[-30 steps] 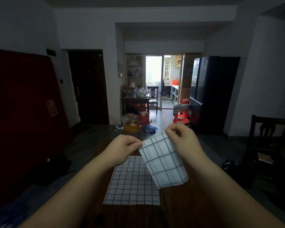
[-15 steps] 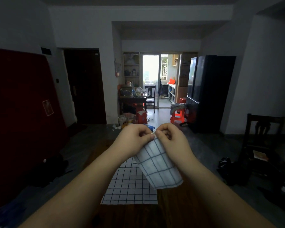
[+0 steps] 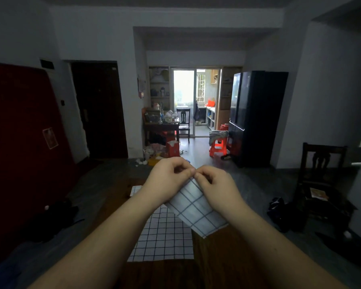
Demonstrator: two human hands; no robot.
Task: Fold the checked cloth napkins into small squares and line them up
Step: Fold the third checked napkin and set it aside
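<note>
Napkin (image 3: 196,211), white w/ thin dark checks, is held up in mid-air above the wooden table (image 3: 217,268), pinched at its top edge by both hands. It hangs folded, doubled over, w/ lower corner tilted down toward the right; large grid squares are seen on it, slightly blurred.

Going left to right: a red panel (image 3: 25,153) is leaned at the far left wall, w/ a small sticker on it, writing too small to be read. A second napkin (image 3: 163,238), same check pattern, is laid flat & open on the table, partly covered by the left forearm. Another bit of checked cloth (image 3: 136,189) is seen further back on the table, just left of the left wrist.

Left hand (image 3: 167,180) is closed, thumb & fingers gripping the napkin's top edge. Right hand (image 3: 213,182) is closed likewise on the same edge, fingertips of the 2 hands touching. At right, a black fridge (image 3: 256,117) & a dark chair (image 3: 321,163) are seen. No legible brand or text anywhere.
</note>
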